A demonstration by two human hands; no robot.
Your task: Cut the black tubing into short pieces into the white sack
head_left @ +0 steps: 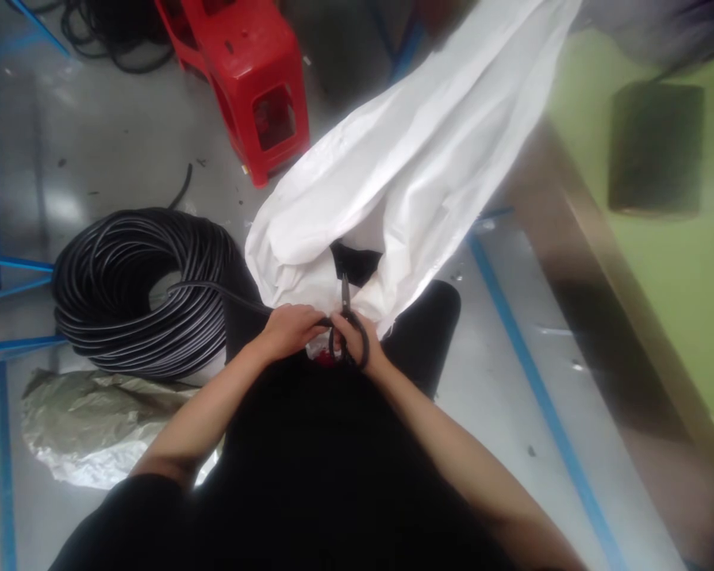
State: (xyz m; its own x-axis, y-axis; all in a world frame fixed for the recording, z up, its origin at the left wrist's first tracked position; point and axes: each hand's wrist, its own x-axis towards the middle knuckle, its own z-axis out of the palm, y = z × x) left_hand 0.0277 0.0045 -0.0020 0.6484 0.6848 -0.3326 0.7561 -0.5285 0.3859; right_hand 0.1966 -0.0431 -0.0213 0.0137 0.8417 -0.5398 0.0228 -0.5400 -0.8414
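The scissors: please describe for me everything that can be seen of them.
The scissors have black, rounded handle loops and short, pointed, dark grey blades that look like metal. The blades point away from the person and appear closed or nearly so, though blur leaves this uncertain. The right grip holds the handles and partly hides them. Close beside, the left grip holds a black cable; whether it touches the scissors cannot be told.

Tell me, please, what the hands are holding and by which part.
The left hand holds the black cable by the stretch leading off the coil; the right hand holds the scissors by their handles.
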